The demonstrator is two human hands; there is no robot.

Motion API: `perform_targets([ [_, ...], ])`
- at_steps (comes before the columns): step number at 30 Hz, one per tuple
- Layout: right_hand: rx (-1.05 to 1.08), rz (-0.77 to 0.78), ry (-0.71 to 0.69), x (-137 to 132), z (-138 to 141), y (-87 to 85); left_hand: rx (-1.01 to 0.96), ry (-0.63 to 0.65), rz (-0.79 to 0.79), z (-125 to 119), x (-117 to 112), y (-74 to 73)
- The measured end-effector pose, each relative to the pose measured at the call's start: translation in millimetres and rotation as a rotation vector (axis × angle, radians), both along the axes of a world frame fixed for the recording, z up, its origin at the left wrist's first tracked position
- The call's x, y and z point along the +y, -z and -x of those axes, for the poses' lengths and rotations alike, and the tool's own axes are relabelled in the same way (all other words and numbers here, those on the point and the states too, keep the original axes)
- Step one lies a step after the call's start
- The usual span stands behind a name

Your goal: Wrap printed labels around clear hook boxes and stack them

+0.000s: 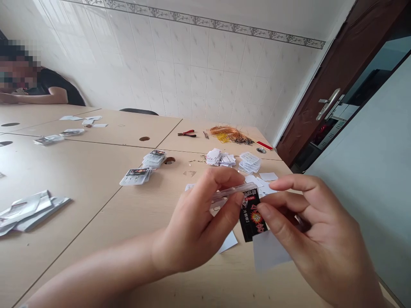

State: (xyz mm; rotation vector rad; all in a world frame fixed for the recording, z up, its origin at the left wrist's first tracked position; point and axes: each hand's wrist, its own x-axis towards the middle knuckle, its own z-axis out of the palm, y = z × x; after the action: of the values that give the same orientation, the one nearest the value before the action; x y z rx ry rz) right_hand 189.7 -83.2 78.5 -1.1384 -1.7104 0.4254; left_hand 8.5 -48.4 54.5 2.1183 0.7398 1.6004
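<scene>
My left hand [205, 218] is closed around a thin clear plastic case [231, 191], its thumb pressing on the near side. A black printed label [252, 218] with an orange starburst and red and white characters lies against the end of the case and hangs below it. The thumb and fingers of my right hand [308, 218] pinch the label's right edge, with the index finger raised. A blank white paper piece [269, 252] sticks out beneath my right thumb; how it is held is hidden.
Stacked labelled clear cases [136, 175] stand mid-table. Beyond my hands are white card piles [220, 157], red-handled pliers [187, 133] and a tangled orange bundle [229, 132]. Silvery packets [32, 211] lie at left. A person [58, 87] sits at the far left; a door [321, 94] is right.
</scene>
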Motion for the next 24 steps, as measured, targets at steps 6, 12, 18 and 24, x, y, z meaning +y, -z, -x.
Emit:
perform_targets([
  [6,0.062,0.171,-0.051,8,-4,-4.0,-0.003,-0.061,-0.234,2,6,6.7],
  [12,-0.02,0.14,-0.016,10,-6,-1.3,-0.121,-0.092,-0.045,10,9,-4.9],
  [18,-0.194,-0.259,-0.06,11,-7,11.9,-0.137,-0.058,0.15,11,12,-13.2],
  [24,-0.434,-0.543,-0.121,12,-7,15.2,-0.09,-0.067,0.17,9,11,-13.0],
])
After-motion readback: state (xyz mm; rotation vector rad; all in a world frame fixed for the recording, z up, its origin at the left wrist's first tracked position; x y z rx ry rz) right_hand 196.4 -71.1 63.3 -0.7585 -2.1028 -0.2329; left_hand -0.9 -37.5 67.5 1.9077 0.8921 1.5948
